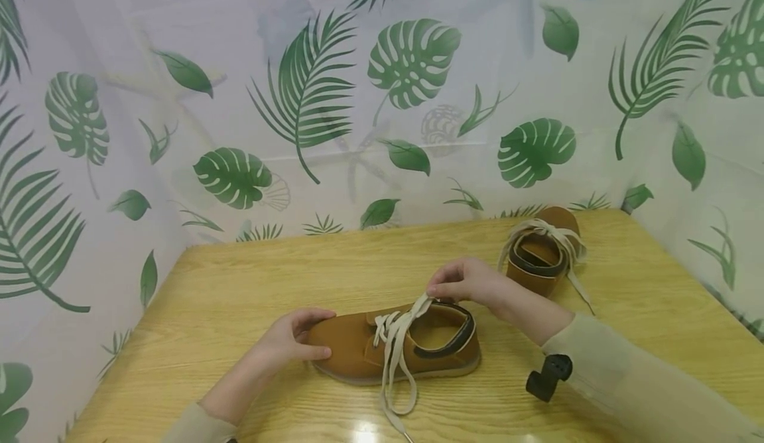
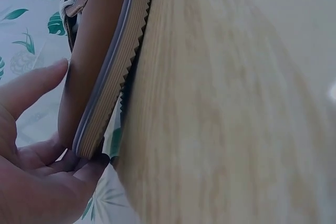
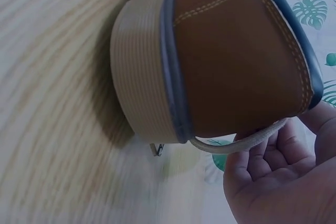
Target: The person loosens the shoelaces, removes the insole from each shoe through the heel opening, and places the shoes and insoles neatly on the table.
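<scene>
A brown shoe point(image 1: 352, 347) with a dark collar and cream laces lies sole down on the wooden table, toe to the left. My left hand point(image 1: 286, 340) grips its toe, thumb on the near side and fingers round the far side. In the left wrist view that hand point(image 2: 37, 156) cups the toe beside the ridged sole. Above the shoe's opening, my right hand point(image 1: 474, 284) pinches the cream shoelace point(image 1: 420, 306). Loose lace loops hang over the near side onto the table. In the right wrist view, a lace point(image 3: 241, 145) runs behind the heel towards the right hand point(image 3: 289, 177).
A second brown shoe point(image 1: 558, 217) stands at the back right, its cream laces tied in a bow, beyond my right forearm. The wooden table point(image 1: 239, 277) ends at a leaf-patterned cloth point(image 1: 334, 184) behind and at the sides. A black strap point(image 1: 549, 377) sits on my right sleeve.
</scene>
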Tool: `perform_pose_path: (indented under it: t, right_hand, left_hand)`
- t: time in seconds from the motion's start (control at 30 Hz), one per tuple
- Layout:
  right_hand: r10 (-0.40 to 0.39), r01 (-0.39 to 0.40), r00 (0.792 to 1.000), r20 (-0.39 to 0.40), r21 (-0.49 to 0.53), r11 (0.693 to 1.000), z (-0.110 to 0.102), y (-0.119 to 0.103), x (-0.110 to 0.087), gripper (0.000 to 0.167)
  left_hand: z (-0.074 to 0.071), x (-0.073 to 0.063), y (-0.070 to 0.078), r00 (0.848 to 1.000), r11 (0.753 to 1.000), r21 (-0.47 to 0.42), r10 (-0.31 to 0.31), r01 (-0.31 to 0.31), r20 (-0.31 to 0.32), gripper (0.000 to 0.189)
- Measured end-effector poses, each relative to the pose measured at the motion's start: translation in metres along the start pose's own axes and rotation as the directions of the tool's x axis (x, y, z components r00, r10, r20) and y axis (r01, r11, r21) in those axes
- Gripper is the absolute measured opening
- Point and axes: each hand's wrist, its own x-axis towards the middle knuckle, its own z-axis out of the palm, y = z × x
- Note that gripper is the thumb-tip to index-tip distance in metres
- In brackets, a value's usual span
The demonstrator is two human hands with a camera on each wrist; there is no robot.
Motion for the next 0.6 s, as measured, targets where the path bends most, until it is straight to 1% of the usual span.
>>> perform_pose_path:
  t: [0.23,0.4,0.53,0.6]
  right_hand:
    - [0.025,-0.026,1.0,0.008,0.025,0.999,0.0016,0.0008,0.0013,0.013]
    - [0.02,-0.021,0.999,0.043,0.033,0.999,-0.0007,0.0023,0.0019,0.01]
    - [0.004,-0.007,0.997,0.079,0.042,0.999,-0.0042,0.0028,0.0017,0.008]
    - [0.01,-0.015,0.996,0.088,0.057,0.998,-0.0055,0.0022,0.0008,0.009]
  left_hand:
    - [0.0052,-0.0012,0.0012,0.999,1.0,0.031,0.006,-0.005,-0.034,0.075]
    - [0.0054,-0.0021,0.0001,0.999,1.0,0.018,0.024,-0.024,-0.023,0.074]
    - [0.0061,-0.0021,0.0019,1.0,1.0,0.013,0.016,-0.016,-0.025,0.073]
    - [0.0067,-0.0016,0.0024,1.0,1.0,0.019,0.01,-0.01,-0.029,0.072]
